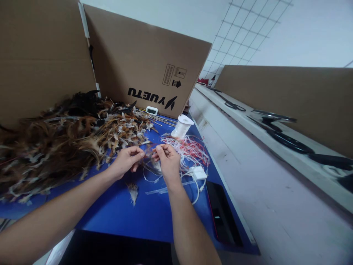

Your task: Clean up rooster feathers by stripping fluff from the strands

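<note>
1. To the near left of the white spool (182, 128), the left hand (128, 161) was closed down to a thumb-and-finger pinch. The right hand (168, 160), nearer the spool, was curled into a similar pinch; both seemed to have hold of a blurred feathery wisp (150, 149) between them.
2. That wisp was probably very light, soft and easily crushed, with a springier quill. The quill end seemed the best spot for a gentle hold, though blur hid which end was which.
3. A loose feather (132, 192) lay to the spool's near left; a broad feather pile (91, 143) spread left of it.
4. The blue surface (118, 221) looked smooth. Red and white strands (197, 149) tangled by the spool's base, with a white adapter (198, 173) and dark phone (224, 215) to its near right.
5. Behind the spool stood a cardboard box (138, 51); to its right, a ledge carried dark-handled tools (289, 142).
</note>
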`<state>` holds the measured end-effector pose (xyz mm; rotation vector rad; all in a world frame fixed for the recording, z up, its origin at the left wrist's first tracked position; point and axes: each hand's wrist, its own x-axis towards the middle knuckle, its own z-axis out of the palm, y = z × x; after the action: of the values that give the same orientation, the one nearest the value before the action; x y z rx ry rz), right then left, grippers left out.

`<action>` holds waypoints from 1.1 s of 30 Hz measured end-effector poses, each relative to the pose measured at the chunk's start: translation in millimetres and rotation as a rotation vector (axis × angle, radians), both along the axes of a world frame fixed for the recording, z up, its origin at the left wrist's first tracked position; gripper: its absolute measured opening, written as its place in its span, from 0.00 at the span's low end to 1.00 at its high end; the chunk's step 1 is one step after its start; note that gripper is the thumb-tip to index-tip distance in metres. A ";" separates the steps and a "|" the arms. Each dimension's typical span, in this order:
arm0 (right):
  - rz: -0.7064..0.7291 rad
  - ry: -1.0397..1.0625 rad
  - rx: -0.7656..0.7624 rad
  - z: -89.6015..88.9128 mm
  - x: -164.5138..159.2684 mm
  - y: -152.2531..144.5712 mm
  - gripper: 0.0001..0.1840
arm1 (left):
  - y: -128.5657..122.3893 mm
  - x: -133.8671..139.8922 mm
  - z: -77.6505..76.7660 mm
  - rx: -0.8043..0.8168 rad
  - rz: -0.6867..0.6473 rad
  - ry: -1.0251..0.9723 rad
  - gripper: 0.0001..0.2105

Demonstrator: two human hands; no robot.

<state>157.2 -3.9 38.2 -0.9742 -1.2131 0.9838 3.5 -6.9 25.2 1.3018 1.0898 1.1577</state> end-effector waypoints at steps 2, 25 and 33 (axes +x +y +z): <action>-0.021 -0.005 -0.007 -0.4 -1.0 -0.1 0.11 | -0.4 0.4 0.2 -0.018 -0.029 -0.043 0.13; -0.016 0.059 -0.054 -5.0 -7.1 -0.6 0.12 | -2.7 4.1 -1.0 -0.042 -0.022 -0.163 0.13; -0.014 0.141 -0.092 -6.6 -11.0 -0.5 0.12 | -3.5 3.8 -1.5 -0.025 -0.028 -0.118 0.12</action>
<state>146.2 -4.4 31.6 -0.9671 -1.0504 1.0873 7.3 -10.4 23.7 1.2102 0.9938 1.1807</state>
